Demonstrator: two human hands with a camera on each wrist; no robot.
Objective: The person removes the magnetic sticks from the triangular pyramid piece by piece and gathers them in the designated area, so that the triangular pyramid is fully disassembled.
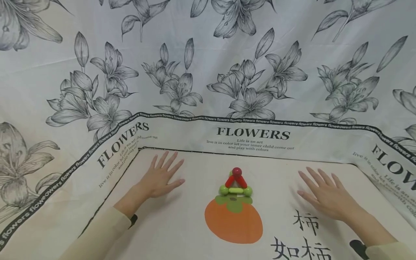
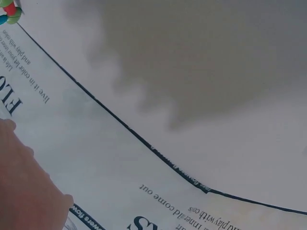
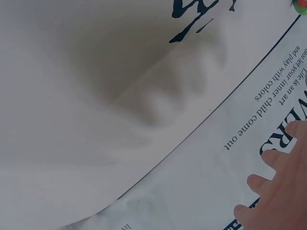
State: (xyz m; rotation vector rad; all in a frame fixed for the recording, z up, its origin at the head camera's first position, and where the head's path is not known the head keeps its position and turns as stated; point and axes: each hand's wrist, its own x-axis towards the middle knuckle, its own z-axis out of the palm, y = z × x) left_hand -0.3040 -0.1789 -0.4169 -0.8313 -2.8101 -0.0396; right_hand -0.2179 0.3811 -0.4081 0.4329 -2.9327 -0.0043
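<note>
A small toy structure of rods and balls stands between my hands in the head view. A dark red ball (image 1: pixel 237 171) tops it, slanting red rods (image 1: pixel 241 181) come down below, and a light green rod (image 1: pixel 235 190) joins two green balls at the front. To its left, my left hand (image 1: pixel 159 178) spreads over the table with straight fingers, holding nothing. My right hand (image 1: pixel 329 195) is likewise spread and holds nothing, to the right of the structure. Both wrist views show hand shadows on the cloth. At their upper corners, green balls (image 2: pixel 14 15) of the structure are partly cut off.
A pale cloth covers the table, with a printed orange persimmon (image 1: pixel 233 222) just in front of the structure and black characters (image 1: pixel 306 222) near the right hand. Behind rises a white flower-printed curtain (image 1: pixel 195 79) with a lettered border (image 1: pixel 253 133).
</note>
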